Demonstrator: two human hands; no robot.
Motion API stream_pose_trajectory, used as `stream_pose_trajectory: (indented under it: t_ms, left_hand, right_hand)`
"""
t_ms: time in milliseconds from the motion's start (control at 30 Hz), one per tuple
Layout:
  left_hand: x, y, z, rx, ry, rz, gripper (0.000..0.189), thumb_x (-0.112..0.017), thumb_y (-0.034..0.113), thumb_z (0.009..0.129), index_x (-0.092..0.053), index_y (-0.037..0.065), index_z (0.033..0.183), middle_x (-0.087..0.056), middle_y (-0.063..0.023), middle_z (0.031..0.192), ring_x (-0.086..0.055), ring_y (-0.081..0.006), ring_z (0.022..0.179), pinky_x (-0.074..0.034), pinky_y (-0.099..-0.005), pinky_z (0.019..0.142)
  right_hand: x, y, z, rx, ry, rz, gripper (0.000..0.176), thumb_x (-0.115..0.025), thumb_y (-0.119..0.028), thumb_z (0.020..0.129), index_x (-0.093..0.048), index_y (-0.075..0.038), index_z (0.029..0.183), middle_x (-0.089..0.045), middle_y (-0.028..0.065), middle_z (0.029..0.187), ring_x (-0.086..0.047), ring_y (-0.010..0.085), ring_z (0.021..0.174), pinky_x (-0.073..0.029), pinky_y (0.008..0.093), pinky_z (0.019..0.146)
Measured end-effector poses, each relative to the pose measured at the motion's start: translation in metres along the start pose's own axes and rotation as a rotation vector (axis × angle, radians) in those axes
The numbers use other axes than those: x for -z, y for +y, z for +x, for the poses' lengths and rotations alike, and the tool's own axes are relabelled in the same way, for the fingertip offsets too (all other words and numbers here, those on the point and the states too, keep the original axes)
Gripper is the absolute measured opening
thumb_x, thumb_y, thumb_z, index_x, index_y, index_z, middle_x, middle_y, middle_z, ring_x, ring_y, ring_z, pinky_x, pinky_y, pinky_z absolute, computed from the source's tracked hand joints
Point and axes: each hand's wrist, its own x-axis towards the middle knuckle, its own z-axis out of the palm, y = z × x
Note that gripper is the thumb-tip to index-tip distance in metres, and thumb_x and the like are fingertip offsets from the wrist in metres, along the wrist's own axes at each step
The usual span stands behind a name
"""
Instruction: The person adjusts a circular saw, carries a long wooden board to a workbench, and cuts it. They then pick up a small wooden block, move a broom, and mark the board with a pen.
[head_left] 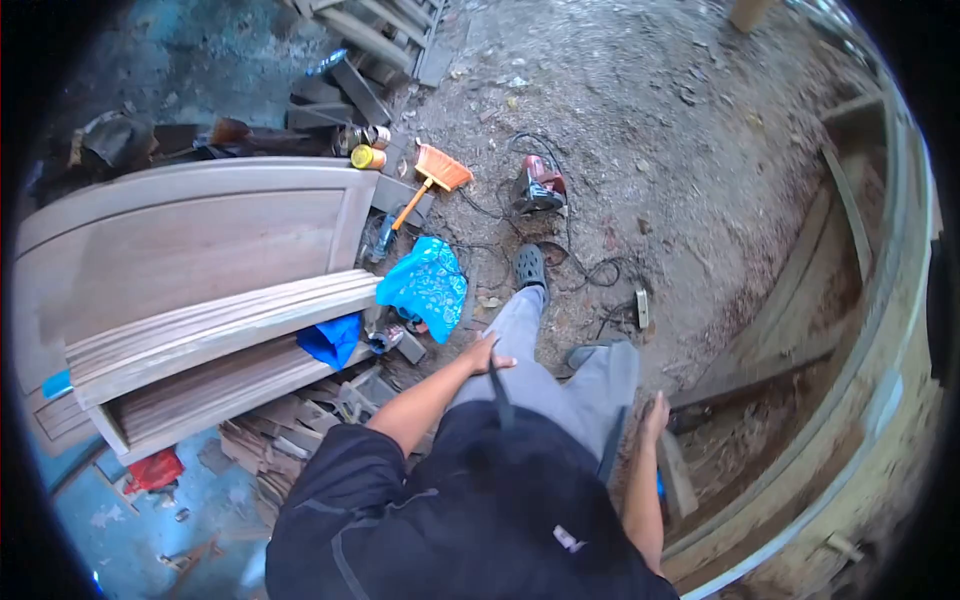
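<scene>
Standing between bench and wooden frame, hands by the thighs

Lying nearest, on the dark shirt [430, 510], is a pale patch [568, 540] whose print is too blurred to read. The left hand [484, 356] rests at the thigh of the grey trousers [520, 365], against a dark strap [501, 392]; whether it grips the strap, I cannot tell. The right hand [654, 418] hangs beside the other leg, its fingers bent; whether they hold anything is unclear. It is nearest the curved wooden frame [850, 420].

To the left, the wooden bench [220, 320] has its back panel and slatted seat in place. It looks largely assembled, though its pale, uneven surface seems unfinished. Neither hand touches it. A patterned blue cloth [425, 285] lies by its end.

Farther out are an orange broom [440, 168], a yellow can [367, 157] with no legible label, and a red power tool [541, 185] on the ground, its brand unreadable.
</scene>
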Motion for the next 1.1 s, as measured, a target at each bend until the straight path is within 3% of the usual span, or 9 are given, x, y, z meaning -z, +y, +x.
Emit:
stream_pose_trajectory:
  t_ms: [67,233,267,300,400,467,633,800,1100]
  left_hand:
    - [-0.018,-0.025,0.031,-0.02,-0.044,-0.016,0.124,-0.08,0.065,0.066,-0.027,-0.003,0.154,-0.037,-0.0362,0.151,-0.04,-0.0452,0.141,-0.035,-0.045,0.118]
    - [-0.064,-0.045,0.128,0.247,-0.167,0.033,0.135,-0.09,0.058,0.058,-0.017,0.007,0.159,-0.04,-0.0362,0.149,-0.045,-0.0455,0.137,-0.04,-0.0476,0.114]
    - [-0.046,-0.02,0.13,0.302,-0.122,-0.04,0.117,-0.092,0.046,0.06,-0.033,0.008,0.154,-0.045,-0.0289,0.148,-0.049,-0.0456,0.133,-0.043,-0.0477,0.11]
    - [-0.042,-0.006,0.141,0.31,-0.135,-0.045,0.117,-0.092,0.046,0.06,-0.033,0.008,0.154,-0.045,-0.0289,0.148,-0.049,-0.0456,0.133,-0.043,-0.0477,0.11]
    - [-0.053,0.018,0.154,0.274,0.051,-0.129,0.097,-0.09,0.039,0.063,-0.048,0.01,0.146,-0.047,-0.0249,0.147,-0.05,-0.0458,0.131,-0.045,-0.0478,0.109]
    - [-0.058,0.025,0.156,0.348,0.126,-0.081,0.08,-0.088,0.034,0.066,-0.059,0.013,0.138,-0.045,-0.0246,0.15,-0.052,-0.0407,0.132,-0.045,-0.0474,0.109]
    - [-0.065,0.018,0.162,0.364,0.119,-0.23,0.075,-0.087,0.033,0.066,-0.062,0.015,0.135,-0.043,-0.0207,0.153,-0.048,-0.0388,0.136,-0.044,-0.0472,0.11]
    - [-0.065,0.008,0.167,0.385,0.098,-0.318,0.07,-0.087,0.032,0.066,-0.065,0.015,0.131,-0.042,-0.0183,0.154,-0.047,-0.0382,0.137,-0.043,-0.0466,0.111]
    - [-0.059,0.006,0.174,0.378,0.101,-0.299,0.067,-0.086,0.031,0.068,-0.066,0.016,0.13,-0.039,-0.0169,0.158,-0.046,-0.0399,0.138,-0.043,-0.048,0.112]
  right_hand:
    - [-0.089,-0.061,0.058,0.335,0.03,-0.335,0.053,-0.061,-0.038,0.099,-0.059,0.004,0.131,-0.064,0.0138,0.125,-0.058,0.0234,0.114,-0.044,0.0354,0.101]
    - [-0.366,-0.116,0.192,0.068,-0.553,-0.147,0.043,-0.061,-0.031,0.101,-0.059,-0.002,0.132,-0.072,0.0064,0.11,-0.067,0.0122,0.09,-0.051,0.0235,0.07]
    - [-0.418,-0.103,0.216,0.105,-0.618,-0.233,0.043,-0.062,-0.032,0.1,-0.061,-0.002,0.13,-0.072,0.0062,0.111,-0.066,0.0104,0.087,-0.05,0.0221,0.068]
    - [-0.467,-0.079,0.257,0.151,-0.706,-0.423,0.045,-0.062,-0.034,0.099,-0.059,-0.004,0.133,-0.07,0.0129,0.121,-0.069,0.02,0.105,-0.054,0.0325,0.084]
    - [-0.565,-0.027,0.329,0.812,-0.569,-0.909,0.043,-0.057,-0.031,0.098,-0.057,-0.003,0.13,-0.07,0.0237,0.111,-0.069,0.0353,0.103,-0.054,0.0464,0.085]
    - [-0.59,-0.025,0.346,0.942,-0.488,-1.075,0.041,-0.054,-0.031,0.098,-0.057,-0.002,0.127,-0.07,0.027,0.106,-0.068,0.0412,0.1,-0.054,0.0517,0.084]
    - [-0.621,-0.059,0.358,1.043,-0.803,-1.599,0.031,-0.051,-0.032,0.098,-0.049,-0.003,0.109,-0.07,0.0272,0.095,-0.069,0.0471,0.089,-0.056,0.0558,0.079]
    - [-0.652,-0.077,0.381,0.946,-1.105,-1.994,0.043,-0.058,-0.035,0.093,-0.071,0.005,0.083,-0.072,0.0243,0.086,-0.071,0.0406,0.091,-0.057,0.0501,0.08]
    - [-0.647,-0.077,0.378,1.554,-1.013,-2.05,0.017,-0.061,-0.009,0.084,-0.067,-0.003,0.099,-0.073,0.0196,0.093,-0.073,0.0336,0.087,-0.059,0.0444,0.076]
